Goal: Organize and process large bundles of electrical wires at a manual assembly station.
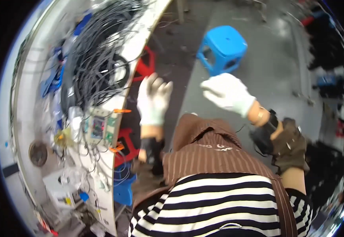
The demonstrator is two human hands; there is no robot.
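Both gloved hands, left hand and right hand, spread empty; left could snag the bench's cables.

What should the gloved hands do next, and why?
Probably swing the left hand left toward the workbench. Both gloved hands are raised with fingers spread and hold nothing; the right hand is out over the floor near the blue stool. The tangle of black cables on the bench lies closest to the left hand.

head-worn fisheye, looking steeply down, close over torso
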